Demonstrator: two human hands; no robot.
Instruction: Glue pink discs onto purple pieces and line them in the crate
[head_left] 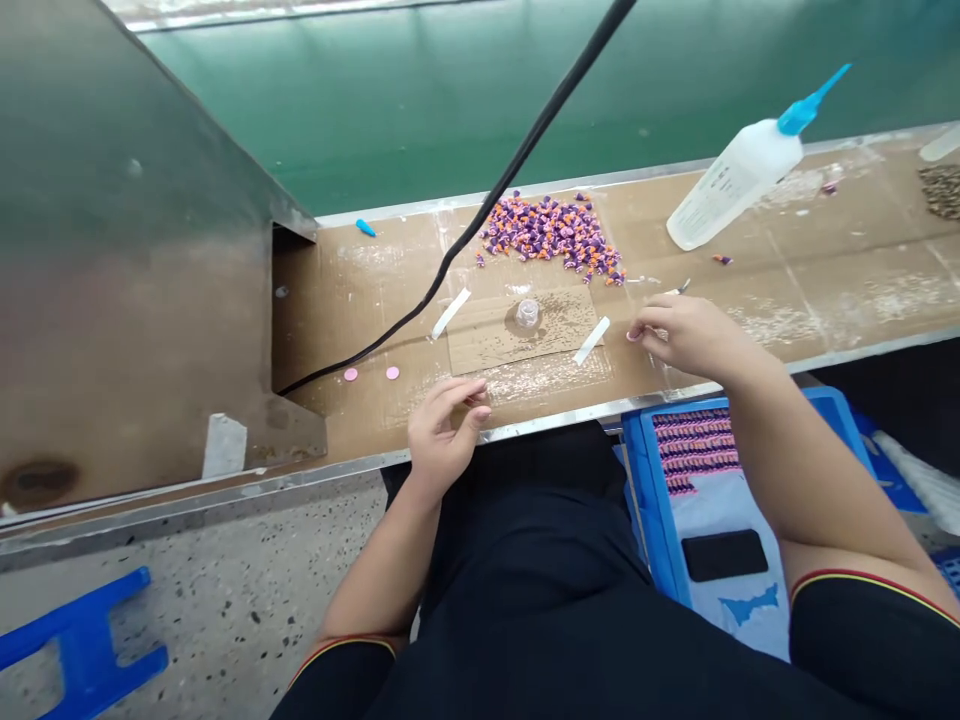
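My right hand [686, 335] rests on the cardboard-covered bench, with a small pink disc [634, 336] pinched at its fingertips. A small metal tool [681, 288] pokes out just beyond those fingers. My left hand [446, 430] lies curled at the bench's front edge, and nothing shows in its fingers. Two loose pink discs [371, 373] sit to its left. Ahead of my hands, a cardboard square [480, 340] holds a small clear cup [527, 313], with a white strip [592, 340] beside it. A heap of purple and orange pieces [551, 237] lies beyond.
A white glue bottle with a blue nozzle [739, 175] lies at the back right. A black cable [480, 215] crosses the bench. A metal panel [127, 250] rises at the left. Below the bench are a blue crate [694, 450] of pink-and-purple rows and a blue stool [82, 640].
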